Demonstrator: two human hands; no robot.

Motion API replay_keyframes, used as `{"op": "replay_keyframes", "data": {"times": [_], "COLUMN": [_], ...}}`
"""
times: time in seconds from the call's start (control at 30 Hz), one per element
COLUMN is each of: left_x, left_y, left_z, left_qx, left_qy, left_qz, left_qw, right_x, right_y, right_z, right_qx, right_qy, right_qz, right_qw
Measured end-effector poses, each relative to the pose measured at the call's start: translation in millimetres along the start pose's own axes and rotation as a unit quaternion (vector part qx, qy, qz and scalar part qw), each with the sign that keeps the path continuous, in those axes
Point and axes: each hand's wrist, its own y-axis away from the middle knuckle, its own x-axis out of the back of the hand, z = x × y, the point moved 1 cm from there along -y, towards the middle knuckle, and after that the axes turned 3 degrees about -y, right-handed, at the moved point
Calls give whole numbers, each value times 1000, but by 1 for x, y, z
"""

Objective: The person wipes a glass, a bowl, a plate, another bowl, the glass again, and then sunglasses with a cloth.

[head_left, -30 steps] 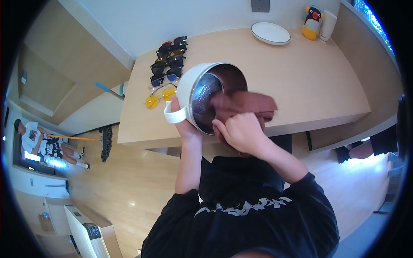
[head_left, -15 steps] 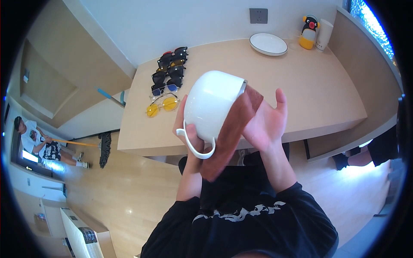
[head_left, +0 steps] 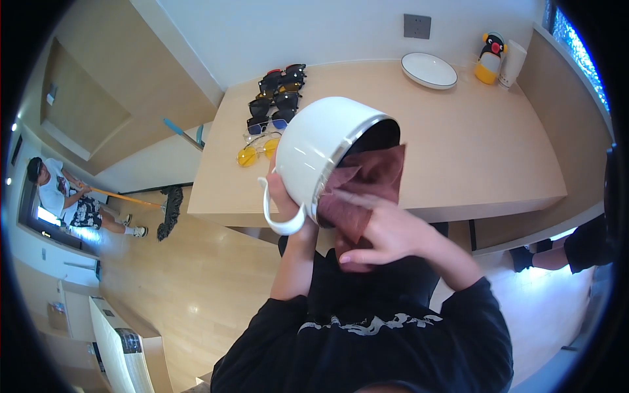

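Head view: a white cup [head_left: 321, 147] is held up close in front of the person, above the near edge of the table [head_left: 472, 144] and tipped on its side so that its mouth faces right. A dark red cloth [head_left: 363, 187] is stuffed into the mouth and spills out and down over the rim; the inside above the cloth is dark, and nothing else can be made out in there. The cup is glossy white outside with a thin metallic band at the rim, and its looped handle points down and left.

The left hand [head_left: 283, 196] is closed around the underside of the cup, just by the handle, mostly hidden behind it. The right hand [head_left: 383, 232] lies flat against the cloth at the cup's mouth, fingers stretched out and pressing on the fabric, not curled.

On the far left of the table lie several sunglasses [head_left: 272, 111] in a loose row, one pair with yellow lenses. At the far right stand a white plate [head_left: 429, 70] with nothing on it, a penguin figure [head_left: 490, 57] and a white tumbler [head_left: 512, 63] just beside it.

At the far left of the scene another person [head_left: 62, 196] stands on the wooden floor with a long-handled mop [head_left: 147, 203].
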Motion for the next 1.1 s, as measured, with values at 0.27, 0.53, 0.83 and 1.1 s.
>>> {"op": "replay_keyframes", "data": {"times": [0.27,0.53,0.83,1.1], "left_x": [10,-21,-22,-24], "left_y": [-30,-68,-20,-4], "left_z": [-20,-29,-7,15], "left_qx": [142,60,-164,-175], "left_qy": [106,85,-274,-268], "left_qz": [-10,100,-23,69], "left_qw": [984,990,947,945], "right_x": [66,47,-1,-43], "right_y": [-1,-12,-4,1], "right_z": [23,22,16,-19], "right_qx": [-243,-102,-120,-188], "right_qy": [361,185,-687,-403], "right_qz": [-205,-89,291,148], "right_qw": [877,973,655,883]}}
